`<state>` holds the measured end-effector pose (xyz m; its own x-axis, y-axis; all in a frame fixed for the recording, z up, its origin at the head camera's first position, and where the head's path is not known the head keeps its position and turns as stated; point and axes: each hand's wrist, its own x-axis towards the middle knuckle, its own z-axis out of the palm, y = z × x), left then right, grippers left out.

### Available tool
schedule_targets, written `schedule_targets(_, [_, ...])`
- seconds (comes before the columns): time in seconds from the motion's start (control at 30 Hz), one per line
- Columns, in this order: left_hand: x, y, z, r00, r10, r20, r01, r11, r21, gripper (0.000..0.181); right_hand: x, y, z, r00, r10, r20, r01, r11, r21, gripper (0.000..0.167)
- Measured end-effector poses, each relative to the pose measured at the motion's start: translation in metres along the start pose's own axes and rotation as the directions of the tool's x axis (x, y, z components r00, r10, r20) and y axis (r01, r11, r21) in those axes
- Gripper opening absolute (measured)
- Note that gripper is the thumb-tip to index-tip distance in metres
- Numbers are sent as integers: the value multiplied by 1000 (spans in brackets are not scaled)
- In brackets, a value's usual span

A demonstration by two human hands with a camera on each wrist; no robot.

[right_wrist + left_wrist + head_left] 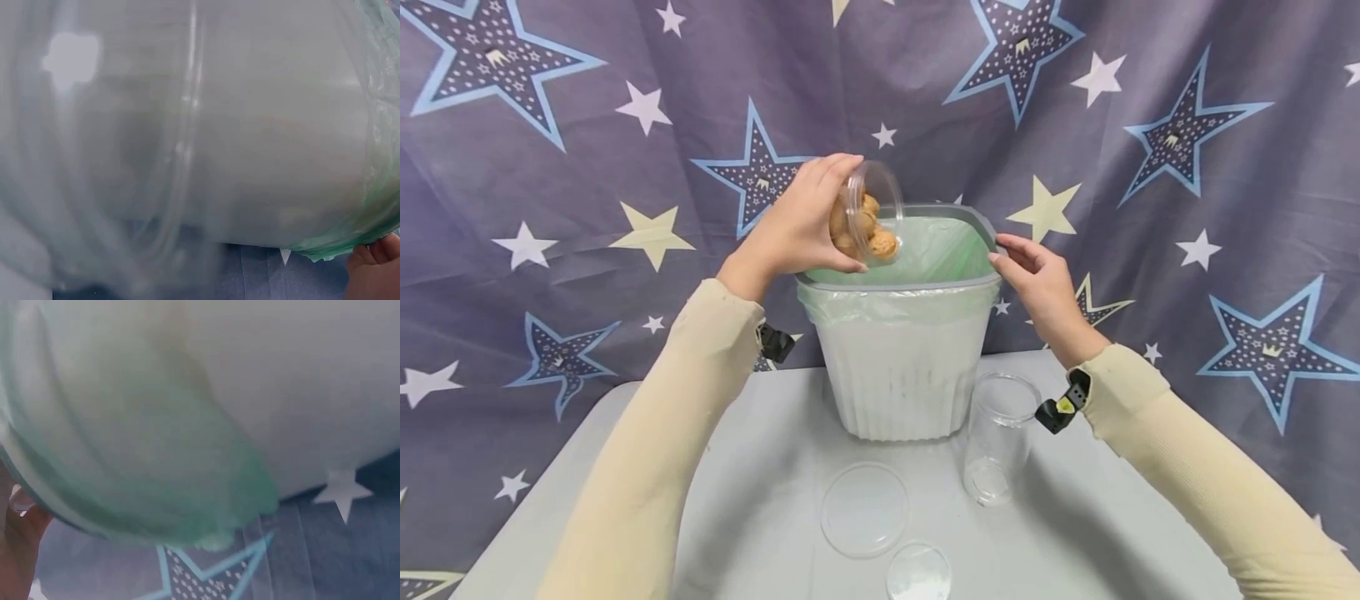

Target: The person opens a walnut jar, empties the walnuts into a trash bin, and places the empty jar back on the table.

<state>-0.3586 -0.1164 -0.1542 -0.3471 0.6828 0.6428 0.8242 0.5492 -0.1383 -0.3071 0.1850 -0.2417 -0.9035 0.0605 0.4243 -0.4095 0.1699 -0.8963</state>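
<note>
In the head view my left hand [808, 221] grips a clear plastic jar [854, 200], tipped on its side with its mouth toward the right. Several walnuts [883, 242] lie inside it, some near the mouth. Below stands a white trash bin [902, 358] with a grey rim and a pale green bag [940, 250] lining it. My right hand [1037, 279] pinches the bin's rim at the right side; the right wrist view shows those fingers [381, 253] at the bag's edge. The left wrist view is mostly filled by the blurred bin and bag [187, 506].
Right of the bin an uncovered clear jar [1000, 442] stands upright on the grey table [760, 500]. Two round clear lids lie in front, a larger lid [864, 510] and a smaller lid [918, 573]. A star-patterned curtain [925, 100] hangs behind.
</note>
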Motion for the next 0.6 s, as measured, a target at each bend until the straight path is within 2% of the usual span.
schedule_targets(0.1, [1, 4, 2, 999, 48, -21, -49, 998, -26, 117, 0, 2, 0, 1000, -2, 3, 2, 1000, -1, 49])
schedule_targets(0.17, [2, 5, 2, 999, 34, -19, -34, 999, -3, 117, 1, 2, 0, 1000, -9, 5, 9, 1000, 3, 49])
schedule_targets(0.3, [3, 4, 1, 999, -38, -14, 39, 998, 53, 118, 1, 3, 1, 1000, -10, 1, 10, 1000, 9, 49])
schedule_targets(0.5, [6, 7, 1, 999, 37, 0, -37, 999, 14, 116, -2, 3, 0, 1000, -8, 8, 8, 1000, 6, 50])
schedule_targets(0.6, [4, 6, 0, 1000, -5, 5, 5, 999, 54, 117, -3, 2, 0, 1000, -14, 12, 14, 1000, 0, 51])
